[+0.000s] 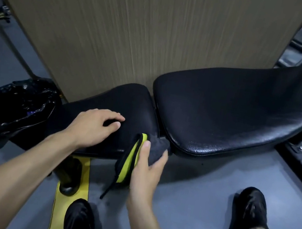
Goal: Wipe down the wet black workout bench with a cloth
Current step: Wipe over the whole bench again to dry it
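Note:
The black workout bench runs across the view in two padded parts: a small seat pad [128, 101] on the left and a long back pad [235, 112] on the right, both glossy. My left hand [93, 125] lies flat on the seat pad, fingers spread, holding nothing. My right hand [147, 169] grips a dark grey cloth with a yellow-green edge [128, 162] and presses it against the near side edge of the seat pad, close to the gap between the two pads. A dark strip of the cloth dangles toward the floor.
A bin lined with a black bag [13, 104] stands left of the seat. A tan wood-grain panel [140, 23] rises right behind the bench. The yellow bench frame [84, 181] crosses the grey floor. My feet in black slippers [247, 224] stand near the bench.

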A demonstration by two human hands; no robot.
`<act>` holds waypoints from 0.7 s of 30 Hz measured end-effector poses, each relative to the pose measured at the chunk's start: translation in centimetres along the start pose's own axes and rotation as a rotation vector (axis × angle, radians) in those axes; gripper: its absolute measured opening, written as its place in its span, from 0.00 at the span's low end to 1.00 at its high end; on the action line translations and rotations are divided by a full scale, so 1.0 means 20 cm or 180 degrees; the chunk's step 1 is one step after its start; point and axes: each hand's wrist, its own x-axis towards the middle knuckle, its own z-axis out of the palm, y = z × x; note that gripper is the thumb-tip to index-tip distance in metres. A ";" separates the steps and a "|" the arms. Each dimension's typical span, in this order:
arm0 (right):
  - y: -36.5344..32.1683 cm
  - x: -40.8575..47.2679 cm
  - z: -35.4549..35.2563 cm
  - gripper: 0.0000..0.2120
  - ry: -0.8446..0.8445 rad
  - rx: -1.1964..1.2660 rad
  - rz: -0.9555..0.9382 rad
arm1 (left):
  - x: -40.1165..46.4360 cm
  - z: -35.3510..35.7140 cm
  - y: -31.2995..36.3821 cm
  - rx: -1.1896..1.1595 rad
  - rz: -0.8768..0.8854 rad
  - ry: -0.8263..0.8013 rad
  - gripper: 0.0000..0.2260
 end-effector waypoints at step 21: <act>-0.45 -0.15 -0.28 0.12 0.0348 -0.0413 -0.2199 | -0.02 -0.01 -0.06 -0.0338 0.0120 -0.0178 0.15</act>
